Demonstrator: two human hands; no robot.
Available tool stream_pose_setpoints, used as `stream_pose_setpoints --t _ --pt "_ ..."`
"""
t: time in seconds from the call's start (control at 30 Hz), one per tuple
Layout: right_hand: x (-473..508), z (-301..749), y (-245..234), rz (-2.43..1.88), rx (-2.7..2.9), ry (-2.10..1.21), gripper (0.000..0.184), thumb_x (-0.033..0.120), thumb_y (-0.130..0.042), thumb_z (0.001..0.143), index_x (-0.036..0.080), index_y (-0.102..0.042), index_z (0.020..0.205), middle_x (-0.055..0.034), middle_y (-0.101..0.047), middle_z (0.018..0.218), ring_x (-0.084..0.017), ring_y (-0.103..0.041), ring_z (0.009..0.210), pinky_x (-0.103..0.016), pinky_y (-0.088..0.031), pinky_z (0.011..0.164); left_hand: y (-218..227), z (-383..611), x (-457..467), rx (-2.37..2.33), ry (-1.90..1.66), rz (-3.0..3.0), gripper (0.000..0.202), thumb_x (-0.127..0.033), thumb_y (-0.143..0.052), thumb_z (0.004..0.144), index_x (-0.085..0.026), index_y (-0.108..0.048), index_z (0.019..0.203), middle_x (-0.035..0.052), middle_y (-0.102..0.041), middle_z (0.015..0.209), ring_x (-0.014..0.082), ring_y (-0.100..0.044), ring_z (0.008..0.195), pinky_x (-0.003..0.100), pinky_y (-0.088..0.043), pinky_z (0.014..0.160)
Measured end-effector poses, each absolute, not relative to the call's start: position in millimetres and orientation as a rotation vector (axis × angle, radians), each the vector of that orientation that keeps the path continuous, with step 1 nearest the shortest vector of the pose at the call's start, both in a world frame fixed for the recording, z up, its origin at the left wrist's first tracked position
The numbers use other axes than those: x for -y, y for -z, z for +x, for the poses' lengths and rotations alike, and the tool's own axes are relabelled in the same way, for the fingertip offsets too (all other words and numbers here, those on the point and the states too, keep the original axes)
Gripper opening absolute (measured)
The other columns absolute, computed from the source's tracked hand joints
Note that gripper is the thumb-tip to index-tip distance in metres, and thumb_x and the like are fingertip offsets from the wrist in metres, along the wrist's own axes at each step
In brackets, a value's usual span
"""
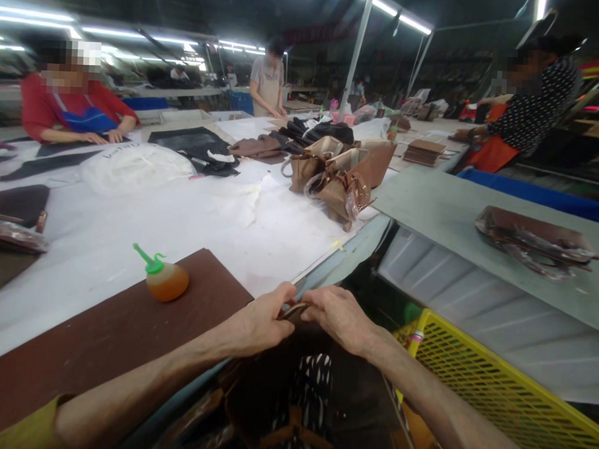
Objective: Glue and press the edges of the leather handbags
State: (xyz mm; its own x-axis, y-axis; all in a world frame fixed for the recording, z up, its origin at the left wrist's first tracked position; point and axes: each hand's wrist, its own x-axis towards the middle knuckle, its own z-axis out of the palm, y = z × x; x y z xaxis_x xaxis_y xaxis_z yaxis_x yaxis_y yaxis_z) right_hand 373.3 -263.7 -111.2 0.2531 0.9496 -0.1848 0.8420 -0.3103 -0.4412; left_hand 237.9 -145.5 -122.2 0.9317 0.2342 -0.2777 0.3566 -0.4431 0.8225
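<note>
A dark brown handbag (359, 392) is held close to my body at the table's edge, its tan straps low in view. My left hand (268, 319) pinches the bag's far rim, thumb and fingers closed on it. Right beside it, my right hand (338, 315) grips the same rim with bent fingers. The two hands almost touch. Most of the bag's inside is in shadow. Left of my hands, a squeeze bottle (168, 281) with a green spout and orange liquid stands on a brown board (101, 335).
Several brown handbags (338, 176) cluster on the white table (201, 213). A yellow plastic crate (511, 386) stands at my right, below a grey table (429, 204) bearing a wrapped bag (537, 238). Dark pieces (194, 147) lie farther back. Other people work around the tables.
</note>
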Motion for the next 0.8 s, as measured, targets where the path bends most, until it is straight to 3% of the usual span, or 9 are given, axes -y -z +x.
stream_pose_setpoints --t 0.13,0.3,0.43,0.53,0.63,0.8 --pt "274.9 396.7 92.8 -2.321 1.547 -0.566 0.013 0.023 -0.051 0.073 0.021 -0.063 0.071 0.0007 -0.057 0.067 -0.015 -0.051 0.072 -0.022 -0.032 0.064 103.2 230.3 149.2 -0.407 0.161 2.049 0.049 -0.027 -0.058 0.066 -0.023 -0.041 0.112 -0.0010 -0.059 0.091 0.0153 -0.055 0.075 0.024 -0.040 0.063" --pt "290.1 423.7 57.2 -2.388 1.394 -0.561 0.010 0.020 -0.053 0.068 0.020 -0.063 0.067 0.0025 -0.051 0.057 -0.013 -0.047 0.061 -0.023 -0.030 0.057 84.8 265.1 145.3 -0.365 0.208 2.230 0.029 -0.024 -0.049 0.067 -0.019 -0.055 0.096 -0.0006 -0.062 0.077 0.0150 -0.056 0.067 0.021 -0.039 0.054" --pt "298.4 442.4 42.3 -2.401 1.267 -0.603 0.011 0.024 -0.053 0.067 0.017 -0.058 0.060 0.0047 -0.043 0.050 -0.010 -0.039 0.050 -0.022 -0.025 0.048 58.8 302.8 142.5 -0.254 0.187 2.541 0.028 -0.019 -0.044 0.064 -0.020 -0.059 0.088 -0.0007 -0.062 0.071 0.0142 -0.057 0.060 0.021 -0.037 0.048" --pt "299.5 450.5 35.3 -2.386 1.183 -0.611 0.015 0.027 -0.050 0.069 0.017 -0.057 0.061 0.0060 -0.038 0.048 -0.009 -0.033 0.046 -0.022 -0.023 0.046 31.4 319.9 142.7 -0.282 0.058 2.711 0.024 -0.017 -0.048 0.059 -0.019 -0.061 0.080 0.0034 -0.062 0.073 0.0204 -0.057 0.070 0.026 -0.038 0.056" --pt "301.2 444.2 30.9 -2.347 1.132 -0.605 0.015 0.028 -0.049 0.070 0.017 -0.056 0.063 0.0063 -0.037 0.049 -0.008 -0.032 0.046 -0.022 -0.023 0.046 15.1 321.5 142.9 -0.325 -0.025 2.834 0.030 -0.013 -0.048 0.057 -0.019 -0.061 0.084 0.0076 -0.062 0.079 0.0257 -0.057 0.078 0.031 -0.038 0.063" --pt "314.9 411.1 47.0 -2.292 1.088 -0.721 0.016 0.026 -0.048 0.071 0.016 -0.056 0.062 0.0053 -0.041 0.050 -0.009 -0.036 0.047 -0.021 -0.025 0.045 44.1 297.9 141.6 -0.197 -0.010 2.871 0.037 -0.013 -0.044 0.063 -0.022 -0.055 0.097 0.0046 -0.061 0.085 0.0226 -0.055 0.083 0.030 -0.040 0.067"
